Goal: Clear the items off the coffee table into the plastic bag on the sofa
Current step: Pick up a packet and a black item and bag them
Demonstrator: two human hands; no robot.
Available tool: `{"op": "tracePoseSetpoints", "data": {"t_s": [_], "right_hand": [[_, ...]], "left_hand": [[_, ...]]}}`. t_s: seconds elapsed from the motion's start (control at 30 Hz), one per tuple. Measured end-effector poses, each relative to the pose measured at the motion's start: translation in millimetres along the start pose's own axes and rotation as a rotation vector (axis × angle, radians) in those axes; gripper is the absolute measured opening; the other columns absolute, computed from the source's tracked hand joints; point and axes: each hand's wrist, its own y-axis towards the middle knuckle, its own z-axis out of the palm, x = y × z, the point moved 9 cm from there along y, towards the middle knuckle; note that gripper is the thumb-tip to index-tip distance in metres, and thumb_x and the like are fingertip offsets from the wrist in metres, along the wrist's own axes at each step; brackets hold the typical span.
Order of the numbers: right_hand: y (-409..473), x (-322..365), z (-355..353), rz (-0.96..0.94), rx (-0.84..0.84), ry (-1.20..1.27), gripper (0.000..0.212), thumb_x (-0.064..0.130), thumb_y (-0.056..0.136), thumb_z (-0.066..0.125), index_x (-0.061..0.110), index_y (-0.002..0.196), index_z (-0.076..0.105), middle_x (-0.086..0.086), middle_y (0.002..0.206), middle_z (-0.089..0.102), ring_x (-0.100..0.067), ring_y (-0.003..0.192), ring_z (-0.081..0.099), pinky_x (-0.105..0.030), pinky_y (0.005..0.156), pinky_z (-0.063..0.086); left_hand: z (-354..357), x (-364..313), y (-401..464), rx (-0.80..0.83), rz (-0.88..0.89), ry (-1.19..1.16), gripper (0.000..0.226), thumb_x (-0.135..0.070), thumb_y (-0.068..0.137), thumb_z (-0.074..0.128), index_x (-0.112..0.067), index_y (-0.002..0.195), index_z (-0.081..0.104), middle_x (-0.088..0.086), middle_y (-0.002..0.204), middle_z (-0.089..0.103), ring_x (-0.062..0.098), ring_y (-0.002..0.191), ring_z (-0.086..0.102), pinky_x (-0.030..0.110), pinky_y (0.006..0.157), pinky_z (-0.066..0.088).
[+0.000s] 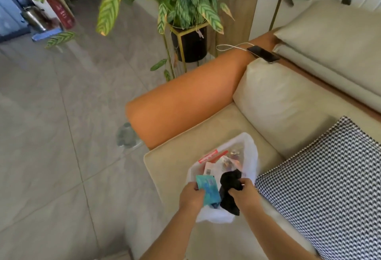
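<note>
Both hands full over the bag

A person's left hand (191, 196) grips a teal packet (207, 190) while the right hand (245, 194) clutches a black cloth (229, 191), both over the open white plastic bag (250, 156) on the cream sofa (268, 103).

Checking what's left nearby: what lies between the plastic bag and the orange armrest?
Only bare cream seat cushion separates the plastic bag from the orange armrest in the head view.
</note>
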Motion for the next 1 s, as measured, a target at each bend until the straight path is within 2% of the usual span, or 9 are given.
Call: {"op": "tracePoseSetpoints", "data": {"t_s": [0.13, 0.23, 0.33, 0.43, 0.53, 0.6, 0.8, 0.9, 1.0], "right_hand": [[40.0, 0.6, 9.9, -0.015, -0.058, -0.028, 0.043, 0.013, 0.088, 0.055, 0.01, 0.129, 0.041, -0.016, 0.116, 0.06, -0.032, 0.105, 0.058, -0.034, 0.085, 0.044], [64.7, -2.8, 18.2, -0.038, -0.073, -0.048, 0.045, 0.013, 0.09, 0.05, 0.01, 0.134, 0.039, -0.014, 0.127, 0.058, -0.032, 0.114, 0.055, -0.031, 0.091, 0.042], [80.1, -11.3, 29.0, -0.024, -0.046, -0.061, 0.037, 0.006, 0.089, 0.046, 0.007, 0.126, 0.046, -0.014, 0.122, 0.058, -0.03, 0.111, 0.055, -0.03, 0.089, 0.04], [82.0, -15.3, 34.7, -0.032, -0.013, -0.145, 0.025, 0.005, 0.088, 0.045, 0.009, 0.112, 0.051, -0.015, 0.106, 0.06, -0.029, 0.099, 0.056, -0.029, 0.077, 0.039], [73.7, -12.8, 38.5, -0.061, 0.03, -0.23, 0.025, 0.008, 0.089, 0.046, 0.014, 0.113, 0.051, -0.004, 0.097, 0.064, -0.027, 0.097, 0.057, -0.031, 0.081, 0.045], [62.5, -7.6, 40.2, -0.095, 0.051, -0.262, 0.03, 0.009, 0.09, 0.048, 0.014, 0.12, 0.05, -0.005, 0.109, 0.064, -0.027, 0.104, 0.058, -0.03, 0.087, 0.044], [13.2, 11.1, 68.6, -0.275, 0.148, -0.484, 0.025, 0.009, 0.092, 0.044, 0.006, 0.115, 0.054, -0.011, 0.111, 0.063, -0.029, 0.109, 0.058, -0.028, 0.083, 0.043], [-12.8, 13.5, 102.0, -0.4, 0.243, -0.651, 0.031, 0.014, 0.093, 0.043, 0.013, 0.121, 0.055, -0.004, 0.121, 0.06, -0.02, 0.117, 0.054, -0.024, 0.094, 0.038], [-41.3, 11.7, 135.9, -0.517, 0.307, -0.736, 0.022, 0.018, 0.092, 0.045, 0.016, 0.11, 0.058, 0.002, 0.101, 0.059, -0.016, 0.102, 0.058, -0.025, 0.087, 0.041]], "left_hand": [[30.0, -3.7, 53.0, 0.087, -0.009, -0.03, 0.026, -0.007, 0.091, 0.046, -0.008, 0.113, 0.059, 0.011, 0.109, 0.063, 0.03, 0.103, 0.063, 0.039, 0.084, 0.056], [57.6, 5.8, 80.2, 0.194, -0.087, -0.081, 0.031, -0.005, 0.091, 0.044, -0.008, 0.119, 0.057, 0.015, 0.113, 0.06, 0.035, 0.106, 0.06, 0.049, 0.091, 0.052], [62.6, 14.0, 87.9, 0.187, -0.111, 0.001, 0.034, -0.013, 0.099, 0.037, -0.015, 0.13, 0.049, 0.01, 0.115, 0.056, 0.027, 0.11, 0.057, 0.036, 0.098, 0.048], [52.9, 15.8, 87.9, 0.142, -0.024, 0.2, 0.043, -0.013, 0.099, 0.038, -0.018, 0.141, 0.039, 0.007, 0.137, 0.049, 0.019, 0.116, 0.052, 0.019, 0.088, 0.04], [40.6, 19.0, 75.1, 0.124, 0.001, 0.244, 0.041, -0.017, 0.097, 0.042, -0.018, 0.138, 0.044, 0.008, 0.136, 0.049, 0.024, 0.12, 0.052, 0.027, 0.1, 0.044], [30.3, 23.0, 60.6, 0.107, -0.001, 0.248, 0.038, -0.017, 0.095, 0.045, -0.017, 0.132, 0.05, 0.008, 0.133, 0.052, 0.025, 0.116, 0.055, 0.034, 0.1, 0.047], [-5.1, 51.8, 9.0, 0.022, -0.013, 0.266, 0.029, -0.018, 0.087, 0.054, -0.022, 0.115, 0.062, 0.001, 0.125, 0.059, 0.02, 0.111, 0.059, 0.025, 0.094, 0.048], [-26.9, 75.0, -16.5, -0.033, -0.032, 0.225, 0.026, -0.025, 0.087, 0.057, -0.024, 0.113, 0.063, -0.001, 0.12, 0.061, 0.017, 0.108, 0.06, 0.025, 0.094, 0.048], [-50.5, 108.4, -39.2, -0.084, -0.073, 0.196, 0.026, -0.031, 0.087, 0.056, -0.028, 0.112, 0.063, -0.005, 0.119, 0.062, 0.017, 0.106, 0.062, 0.026, 0.092, 0.049]]}}
